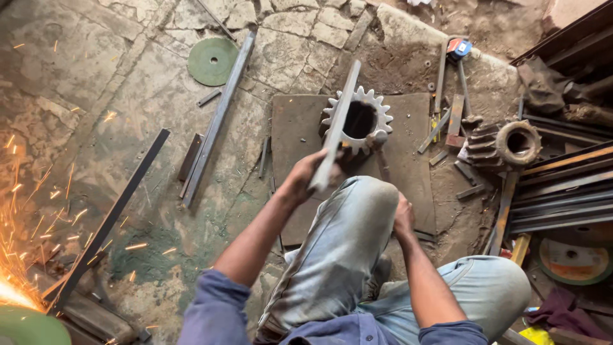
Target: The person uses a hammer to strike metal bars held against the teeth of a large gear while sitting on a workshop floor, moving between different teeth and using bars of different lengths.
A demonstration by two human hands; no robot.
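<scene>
My left hand (305, 174) grips the near end of a flat steel bar (341, 108). The bar slants away from me and lies across a toothed steel gear (385, 119) with a large round bore. That gear rests on a rusty square steel plate (297, 128) on the stone floor. My right hand (403, 217) is curled just behind my bent knee, in line with the handle of a hammer (382, 156). The hammer's head sits against the gear's near rim. My knee hides where the hand meets the handle.
A second, thicker gear (504, 145) lies to the right beside stacked steel bars (562, 191) and a cutting disc (575, 260). Long bars (220, 115) and a green disc (212, 61) lie to the left. Grinding sparks (19, 281) fly from the lower left corner.
</scene>
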